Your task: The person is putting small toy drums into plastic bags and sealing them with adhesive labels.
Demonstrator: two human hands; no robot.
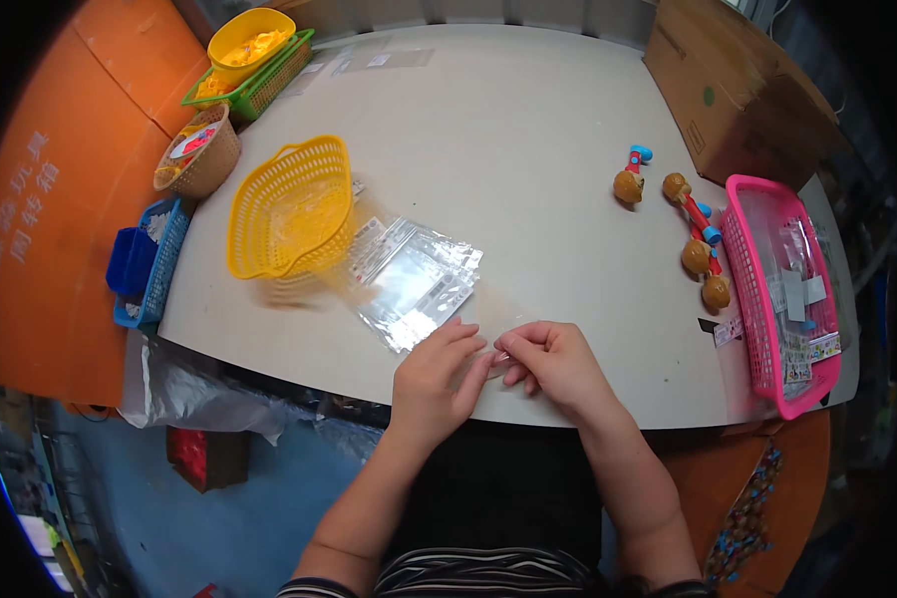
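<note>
Near the front edge of the table, my left hand (439, 381) and my right hand (560, 371) meet at the fingertips over a small clear plastic bag (495, 391). My right thumb and index finger pinch it. On the left, my thumb and fingertips come together at the same bag, which is hard to see against the pale table. Just beyond my left hand lies a loose pile of flat clear bags (414, 279). A yellow openwork basket (291, 214) stands beside that pile, farther left.
Several brown-headed toy figures (696, 257) with red and blue parts lie at right, beside a pink basket (752, 299) of packets. A cardboard box (728, 90) stands behind. Along the left edge are a blue basket (172, 264), tan basket (214, 164) and green basket (274, 85).
</note>
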